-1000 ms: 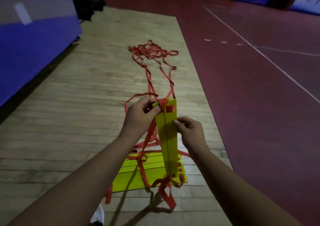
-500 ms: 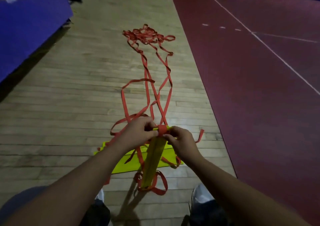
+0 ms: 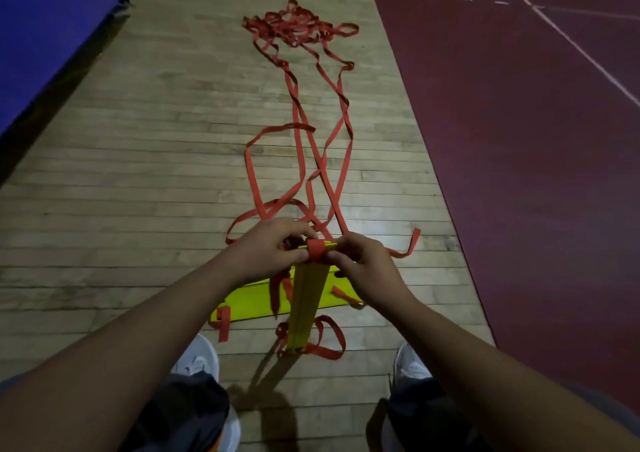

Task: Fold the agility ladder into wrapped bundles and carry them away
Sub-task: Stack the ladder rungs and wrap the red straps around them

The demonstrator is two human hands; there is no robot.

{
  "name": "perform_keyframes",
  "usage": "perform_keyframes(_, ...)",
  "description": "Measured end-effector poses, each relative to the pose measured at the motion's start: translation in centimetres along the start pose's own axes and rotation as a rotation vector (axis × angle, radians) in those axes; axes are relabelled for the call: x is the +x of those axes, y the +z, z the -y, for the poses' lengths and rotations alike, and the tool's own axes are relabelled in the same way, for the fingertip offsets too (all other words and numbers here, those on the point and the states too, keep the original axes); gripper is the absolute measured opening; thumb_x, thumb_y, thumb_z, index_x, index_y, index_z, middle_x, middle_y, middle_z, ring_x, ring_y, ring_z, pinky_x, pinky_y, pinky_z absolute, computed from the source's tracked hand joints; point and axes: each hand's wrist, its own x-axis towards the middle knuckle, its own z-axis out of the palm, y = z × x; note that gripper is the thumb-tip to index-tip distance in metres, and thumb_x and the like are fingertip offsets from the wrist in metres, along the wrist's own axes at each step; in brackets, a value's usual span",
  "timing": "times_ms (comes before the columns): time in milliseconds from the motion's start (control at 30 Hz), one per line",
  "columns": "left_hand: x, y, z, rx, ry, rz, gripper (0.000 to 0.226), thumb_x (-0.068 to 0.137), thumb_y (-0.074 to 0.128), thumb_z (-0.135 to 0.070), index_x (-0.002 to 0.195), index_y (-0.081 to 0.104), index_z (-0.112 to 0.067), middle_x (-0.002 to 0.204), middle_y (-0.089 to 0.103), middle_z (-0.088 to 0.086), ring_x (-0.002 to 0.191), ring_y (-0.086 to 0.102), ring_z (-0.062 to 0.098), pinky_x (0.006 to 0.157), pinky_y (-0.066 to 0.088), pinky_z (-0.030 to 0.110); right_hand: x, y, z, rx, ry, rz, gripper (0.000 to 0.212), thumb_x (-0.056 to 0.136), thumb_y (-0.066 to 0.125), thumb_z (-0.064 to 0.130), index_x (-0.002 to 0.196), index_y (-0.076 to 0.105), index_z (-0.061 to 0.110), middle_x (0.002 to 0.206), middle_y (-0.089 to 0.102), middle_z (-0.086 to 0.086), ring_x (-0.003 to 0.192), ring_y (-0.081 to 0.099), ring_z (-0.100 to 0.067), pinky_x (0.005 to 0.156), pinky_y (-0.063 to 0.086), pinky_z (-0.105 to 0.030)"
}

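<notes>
Head view: your left hand (image 3: 266, 247) and right hand (image 3: 367, 264) hold the yellow rung bundle (image 3: 308, 299) by its top, fingers pinching it at the red strap (image 3: 317, 249) wrapped there; bundle upright, crossing over the flat rungs (image 3: 252, 301) on the wooden floor (image 3: 138, 174); loose straps (image 3: 298, 105) trailing beyond those flat rungs

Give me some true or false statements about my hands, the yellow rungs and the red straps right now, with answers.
1. Both the left hand and the right hand hold the top end of the stack of flat yellow plastic rungs. True.
2. The long red webbing straps are all wound round that stack. False: most trail away over the pale wooden plank floor.
3. More yellow rungs lie flat on the floor below the hands. True.
4. The tangled heap of red strap sits beside the white shoes. False: it lies far ahead of them.
</notes>
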Motion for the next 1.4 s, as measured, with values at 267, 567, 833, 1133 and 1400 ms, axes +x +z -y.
perform_keyframes(267,-0.4,-1.7,-0.2,0.122,0.121,-0.218,0.030,0.079,0.076,-0.008,0.067,0.053,-0.023,0.095,0.066,-0.008,0.095,0.061,0.012,0.081,0.048,0.029,0.5,-0.9,-0.3,0.039,0.081,0.035,0.013,0.098,0.064,0.017,0.093,0.059,0.006,0.095,0.072,-0.013,0.093,0.069,-0.030,0.086,0.057,-0.053)
perform_keyframes(567,-0.7,-1.8,-0.1,0.185,-0.149,0.179,0.058,0.088,0.071,-0.049,0.139,0.055,-0.025,0.130,0.055,-0.008,0.122,0.054,0.009,0.101,0.049,0.033,0.8,-1.7,-0.7,0.252,0.141,-0.019,0.013,0.099,0.060,0.004,0.098,0.057,-0.008,0.094,0.074,-0.016,0.087,0.073,-0.022,0.074,0.061,-0.030)
perform_keyframes(833,0.1,0.4,-0.9,0.165,-0.028,-0.038,0.013,0.097,0.065,-0.028,0.084,0.066,-0.025,0.076,0.062,-0.007,0.074,0.059,0.011,0.068,0.051,0.041,0.6,-0.8,0.0,0.336,0.058,0.053,0.008,0.099,0.060,0.007,0.103,0.067,0.004,0.096,0.076,-0.007,0.093,0.074,-0.016,0.082,0.060,-0.028)
perform_keyframes(1133,0.2,-1.1,-2.8,-0.464,-0.161,-0.439,0.016,0.097,0.065,-0.014,0.083,0.072,-0.013,0.072,0.072,0.007,0.058,0.064,0.009,0.059,0.052,0.025,0.6,0.0,0.1,0.120,0.035,0.094,0.037,0.087,0.079,0.028,0.118,0.061,0.020,0.102,0.071,0.006,0.093,0.070,-0.010,0.079,0.059,-0.029)
perform_keyframes(1400,0.3,-1.9,-2.0,-0.596,-0.114,-0.428,0.019,0.103,0.055,-0.016,0.099,0.074,-0.017,0.071,0.065,0.003,0.067,0.057,0.018,0.071,0.044,0.039,0.9,-1.0,1.6,-0.097,-0.158,0.095,0.063,0.088,0.077,0.035,0.143,0.049,0.021,0.120,0.059,0.013,0.104,0.056,-0.003,0.088,0.047,-0.016)
